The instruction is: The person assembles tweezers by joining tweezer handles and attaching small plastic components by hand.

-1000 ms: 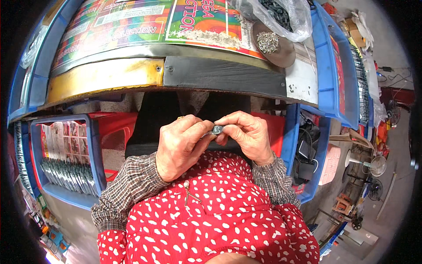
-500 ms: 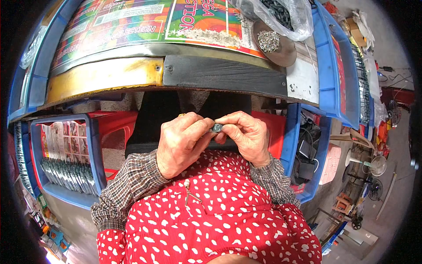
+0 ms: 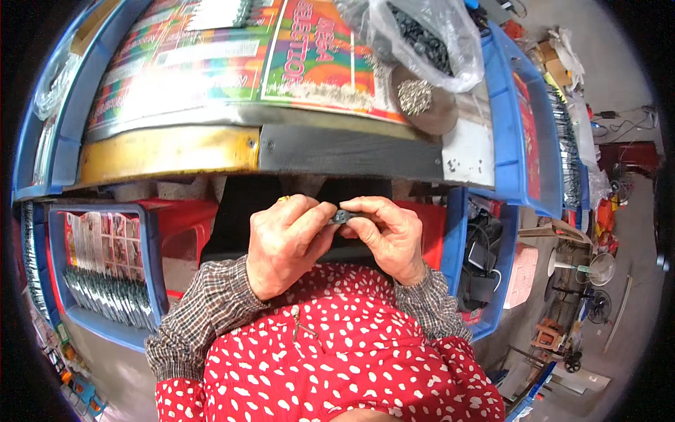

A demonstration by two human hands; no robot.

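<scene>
In front of my body, a small dark grey part [image 3: 342, 216] with a hole in it is pinched between the fingertips of both hands. My left hand [image 3: 285, 243], with a ring on one finger, grips its left end between thumb and forefinger. From the other side, my right hand [image 3: 390, 238] closes thumb and forefinger on its right end. The fingers cover much of the part, so its exact kind cannot be told. Beyond my hands, a brown round dish [image 3: 441, 119] holds a heap of small silvery metal pieces [image 3: 415, 96]. A clear plastic bag [image 3: 460, 67] of dark parts lies beside it.
The workbench edge [image 3: 351, 151] runs across, just beyond my hands. A blue crate [image 3: 105, 327] of packed dark-and-clear items stands at left on a red stool. At right, another blue crate [image 3: 503, 281] holds cables and black items. A blue bin [image 3: 517, 141] adjoins the bench.
The view has tilted, so the bench sits lower in the picture and more of its top shows. Both hands stay on the small part, which appears slightly turned.
</scene>
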